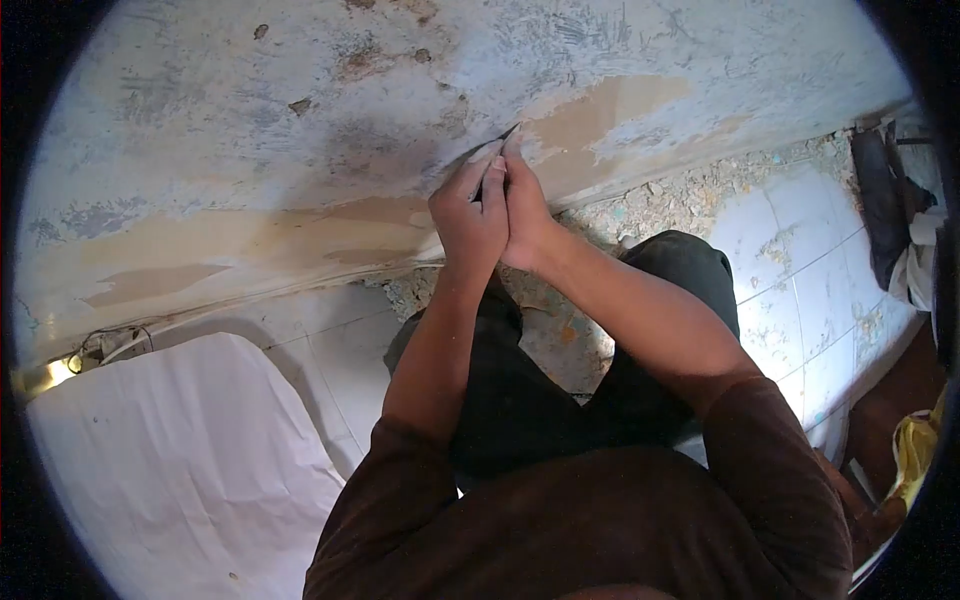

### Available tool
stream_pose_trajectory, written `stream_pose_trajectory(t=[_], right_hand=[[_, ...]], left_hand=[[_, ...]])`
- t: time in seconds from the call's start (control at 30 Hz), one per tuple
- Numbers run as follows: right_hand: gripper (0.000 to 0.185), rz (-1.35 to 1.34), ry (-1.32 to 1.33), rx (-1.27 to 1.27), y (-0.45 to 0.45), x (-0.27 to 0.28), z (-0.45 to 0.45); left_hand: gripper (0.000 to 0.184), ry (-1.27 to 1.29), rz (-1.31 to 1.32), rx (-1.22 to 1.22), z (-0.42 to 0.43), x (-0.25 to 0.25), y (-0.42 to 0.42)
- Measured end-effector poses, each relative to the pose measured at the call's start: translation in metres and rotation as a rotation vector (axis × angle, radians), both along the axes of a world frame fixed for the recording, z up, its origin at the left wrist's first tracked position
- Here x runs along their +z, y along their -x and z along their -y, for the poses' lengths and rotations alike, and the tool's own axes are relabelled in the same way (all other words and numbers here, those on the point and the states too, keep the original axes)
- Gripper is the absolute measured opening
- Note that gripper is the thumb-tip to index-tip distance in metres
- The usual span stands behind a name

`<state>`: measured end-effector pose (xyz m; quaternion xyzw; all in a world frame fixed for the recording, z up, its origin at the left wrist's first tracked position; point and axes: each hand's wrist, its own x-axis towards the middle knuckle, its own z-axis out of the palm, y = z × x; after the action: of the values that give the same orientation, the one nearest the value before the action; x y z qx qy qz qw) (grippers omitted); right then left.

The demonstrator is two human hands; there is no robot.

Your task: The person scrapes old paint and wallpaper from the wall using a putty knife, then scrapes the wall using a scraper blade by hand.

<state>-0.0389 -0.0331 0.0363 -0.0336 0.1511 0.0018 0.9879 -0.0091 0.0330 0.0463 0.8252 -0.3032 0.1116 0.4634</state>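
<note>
Both of my hands are brought together against the wall [400, 140], a little above its foot. My left hand [468, 212] is closed around a scraper [511, 131], whose thin dark blade edge shows past the fingertips. Pressed alongside is my right hand [524, 205], its fingers closed on the same tool. Most of the handle is hidden by the hands. The blade tip meets the wall beside a bare tan patch [600, 115], where the whitish paint is off. Further tan strips [370, 215] run low on the wall to the left.
Paint flakes [670, 195] lie along the wall's foot and between my knees. White floor tiles [800, 270] spread to the right. A white sheet [190, 450] covers something at left, near a small light [65, 368] and wires. Dark cloth [878, 200] and a yellow bag [915, 450] are at right.
</note>
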Motion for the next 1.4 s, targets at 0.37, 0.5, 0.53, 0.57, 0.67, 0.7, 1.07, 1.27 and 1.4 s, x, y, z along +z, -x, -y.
stream_pose_trajectory(t=[0.37,0.5,0.53,0.57,0.67,0.7,1.07,1.27,1.4], right_hand=[[0.052,0.016,0.008,0.034,0.0,-0.007,-0.004],[0.053,0.047,-0.015,0.033,-0.001,-0.014,0.003],[0.052,0.043,-0.029,0.032,-0.001,-0.013,0.002],[0.051,0.033,-0.045,0.032,0.002,-0.01,0.0],[0.049,0.037,-0.051,0.046,0.005,-0.002,-0.003],[0.049,0.041,-0.052,0.042,0.003,-0.007,0.001],[0.05,0.124,-0.126,0.042,0.001,-0.018,0.003],[0.048,0.103,-0.168,0.048,-0.004,-0.027,-0.005],[0.049,0.095,-0.128,0.056,-0.001,-0.023,-0.002]], left_hand=[[0.019,0.053,-0.024,-0.027,0.0,-0.003,0.001],[0.019,-0.017,-0.022,-0.041,0.003,-0.003,-0.002],[0.019,-0.007,-0.021,-0.05,0.003,-0.003,-0.003],[0.019,-0.006,-0.019,-0.048,0.0,-0.001,-0.002],[0.019,0.035,-0.06,0.013,0.004,0.0,0.001],[0.019,0.014,-0.039,0.011,0.008,-0.002,-0.002],[0.019,-0.024,0.02,-0.013,0.007,0.0,0.001],[0.019,-0.05,0.015,-0.01,0.005,0.004,0.003],[0.019,-0.042,0.001,-0.035,0.004,-0.001,0.002]])
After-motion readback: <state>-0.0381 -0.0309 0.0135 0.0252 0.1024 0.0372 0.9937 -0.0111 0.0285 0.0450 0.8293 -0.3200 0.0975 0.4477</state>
